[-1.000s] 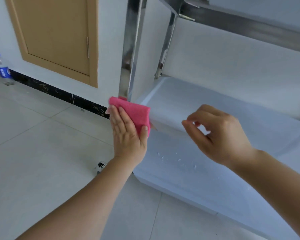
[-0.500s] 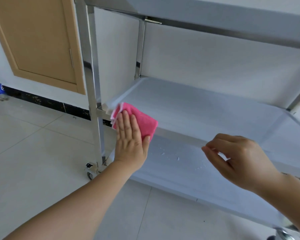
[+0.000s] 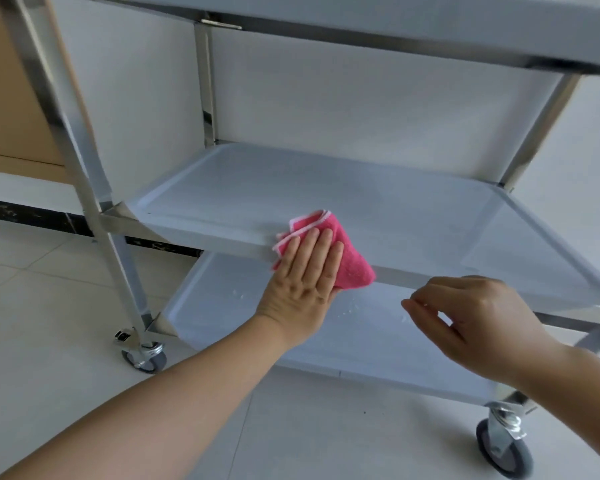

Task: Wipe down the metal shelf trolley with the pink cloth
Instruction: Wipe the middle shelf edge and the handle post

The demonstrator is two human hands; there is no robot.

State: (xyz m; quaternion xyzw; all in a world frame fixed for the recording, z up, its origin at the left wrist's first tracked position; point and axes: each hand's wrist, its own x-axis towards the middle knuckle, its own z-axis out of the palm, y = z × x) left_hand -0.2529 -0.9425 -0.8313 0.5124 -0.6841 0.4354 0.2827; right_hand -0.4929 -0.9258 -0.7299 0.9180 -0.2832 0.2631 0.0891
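Along the middle shelf's (image 3: 378,216) front edge, pink cloth (image 3: 340,261) has slid rightward.

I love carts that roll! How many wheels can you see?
2. One wheel at the trolley's near left corner, another wheel at the near right corner. Any back wheels are hidden.

Left hand (image 3: 303,282) presses the cloth (image 3: 329,251) flat-fingered against the front edge of the trolley's (image 3: 378,209) middle shelf; right hand (image 3: 471,323) hovers nearby, fingers loosely curled, holding nothing.
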